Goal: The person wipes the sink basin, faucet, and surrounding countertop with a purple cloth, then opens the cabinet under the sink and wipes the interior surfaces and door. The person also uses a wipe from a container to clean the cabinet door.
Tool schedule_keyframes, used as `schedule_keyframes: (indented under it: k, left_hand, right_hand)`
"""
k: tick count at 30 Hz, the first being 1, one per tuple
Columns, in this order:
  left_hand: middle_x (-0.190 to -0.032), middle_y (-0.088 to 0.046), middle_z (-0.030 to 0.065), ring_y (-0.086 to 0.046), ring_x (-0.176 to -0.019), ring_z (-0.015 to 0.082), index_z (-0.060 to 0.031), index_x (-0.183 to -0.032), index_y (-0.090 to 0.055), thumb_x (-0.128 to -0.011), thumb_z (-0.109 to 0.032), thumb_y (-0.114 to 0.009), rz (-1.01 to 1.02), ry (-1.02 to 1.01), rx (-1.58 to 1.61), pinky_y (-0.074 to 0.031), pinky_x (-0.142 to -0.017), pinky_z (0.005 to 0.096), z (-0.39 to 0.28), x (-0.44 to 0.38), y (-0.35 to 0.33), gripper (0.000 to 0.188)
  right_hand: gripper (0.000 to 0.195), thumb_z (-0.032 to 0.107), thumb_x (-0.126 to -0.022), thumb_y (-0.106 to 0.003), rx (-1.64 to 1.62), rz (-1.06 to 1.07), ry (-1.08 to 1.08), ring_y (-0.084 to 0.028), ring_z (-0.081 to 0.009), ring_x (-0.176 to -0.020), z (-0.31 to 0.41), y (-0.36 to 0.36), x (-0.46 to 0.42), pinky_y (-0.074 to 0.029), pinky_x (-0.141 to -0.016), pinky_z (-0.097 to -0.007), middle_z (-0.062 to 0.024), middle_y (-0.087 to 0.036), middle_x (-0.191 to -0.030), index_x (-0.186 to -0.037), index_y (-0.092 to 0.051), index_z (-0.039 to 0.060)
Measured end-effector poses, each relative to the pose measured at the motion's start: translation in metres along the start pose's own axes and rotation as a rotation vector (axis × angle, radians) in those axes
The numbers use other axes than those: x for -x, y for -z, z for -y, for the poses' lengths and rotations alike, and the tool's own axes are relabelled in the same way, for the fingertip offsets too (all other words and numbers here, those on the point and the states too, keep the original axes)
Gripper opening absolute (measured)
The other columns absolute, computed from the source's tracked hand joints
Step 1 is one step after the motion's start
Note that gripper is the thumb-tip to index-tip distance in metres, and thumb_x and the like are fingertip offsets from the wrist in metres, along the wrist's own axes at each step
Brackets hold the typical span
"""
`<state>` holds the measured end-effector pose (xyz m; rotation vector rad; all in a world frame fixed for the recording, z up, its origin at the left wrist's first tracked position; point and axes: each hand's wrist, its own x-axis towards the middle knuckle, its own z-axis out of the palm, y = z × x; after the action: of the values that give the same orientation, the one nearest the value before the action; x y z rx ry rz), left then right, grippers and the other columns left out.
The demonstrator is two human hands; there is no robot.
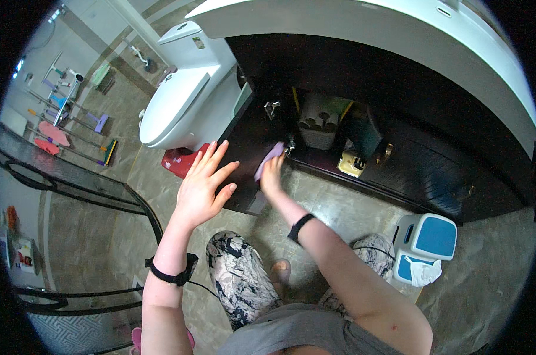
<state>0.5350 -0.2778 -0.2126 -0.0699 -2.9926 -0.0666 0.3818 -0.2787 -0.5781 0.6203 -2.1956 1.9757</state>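
My right hand (pixel 272 174) presses a purple cloth (pixel 268 160) against the inner face of a dark cabinet door (pixel 243 155), close to its metal hinge (pixel 290 145). The door stands swung out from the vanity cabinet. My left hand (pixel 201 188) has its fingers spread beside the door's outer edge and holds nothing. Whether it touches the door, I cannot tell. Inside the cabinet stands a grey woven basket (pixel 316 133) holding several dark, round-ended things. A yellow package (pixel 352 163) lies at the front of the cabinet floor.
A white toilet (pixel 177 106) is on the left, with a red plastic object (pixel 186 159) at its base. A white-and-blue step stool (pixel 434 237) bears a white plastic bag (pixel 424 270). Brooms and mops (pixel 72 120) hang farther left, past a black-framed glass shower door (pixel 95 191).
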Motion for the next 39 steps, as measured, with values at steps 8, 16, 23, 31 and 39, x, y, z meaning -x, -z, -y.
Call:
schedule_keyframes:
  k: [8, 16, 23, 31, 39]
  left_hand:
    - [-0.154, -0.031, 0.0156, -0.023, -0.144, 0.0369, -0.0131, -0.126, -0.061, -0.089, -0.032, -0.055, 0.030, 0.056, -0.019, -0.020, -0.116, 0.0518, -0.010, 0.009, -0.002, 0.042]
    - [-0.155, -0.029, 0.0144, -0.020, -0.145, 0.0356, -0.0141, -0.128, -0.059, -0.093, -0.042, -0.050, 0.034, 0.109, 0.124, -0.018, -0.116, 0.0549, -0.004, 0.024, -0.003, 0.045]
    - [-0.158, -0.016, 0.0202, -0.013, -0.148, 0.0317, -0.0040, -0.152, -0.021, -0.092, -0.068, -0.034, 0.020, 0.173, 0.305, -0.014, -0.118, 0.0432, -0.020, 0.039, -0.003, 0.088]
    - [-0.159, 0.004, 0.0250, -0.001, -0.148, 0.0371, -0.0011, -0.153, -0.003, -0.095, -0.063, -0.035, -0.238, 0.163, 0.609, -0.010, -0.118, 0.0442, -0.073, 0.029, -0.016, 0.091]
    - [-0.160, 0.011, 0.0164, 0.010, -0.148, 0.0249, -0.0021, -0.152, 0.008, -0.097, -0.052, -0.043, -0.350, 0.036, 1.235, 0.002, -0.118, 0.0369, -0.092, 0.020, -0.030, 0.090]
  right_hand:
    - [0.047, 0.031, -0.102, -0.030, -0.269, -0.078, -0.713, -0.016, -0.0415, -0.142, -0.070, -0.024, 0.037, -0.017, -0.116, -0.0512, -0.0236, -0.022, -0.152, -0.139, -0.035, 0.0036]
    - [0.064, 0.051, -0.099, -0.034, -0.806, 0.058, -1.152, -0.035, -0.0311, -0.137, 0.027, -0.025, 0.113, -0.031, -0.111, -0.0463, -0.0125, -0.029, -0.154, -0.148, -0.028, 0.0097]
    - [0.089, 0.071, -0.093, -0.022, -0.409, 0.117, -0.177, 0.005, -0.0430, -0.146, 0.192, 0.031, 0.028, -0.006, -0.117, -0.0500, -0.0294, 0.006, -0.156, -0.153, -0.007, 0.0071]
    - [0.066, 0.038, -0.099, -0.043, -0.460, 0.289, 0.199, -0.005, -0.0394, -0.147, 0.275, 0.141, 0.094, -0.007, -0.118, -0.0490, -0.0231, -0.010, -0.158, -0.151, -0.021, 0.0031]
    - [0.046, -0.004, -0.071, -0.071, -0.085, 0.076, 0.676, -0.046, -0.0437, -0.130, 0.264, 0.198, 0.083, -0.041, -0.106, -0.0468, -0.0252, -0.045, -0.142, -0.115, -0.061, 0.0025]
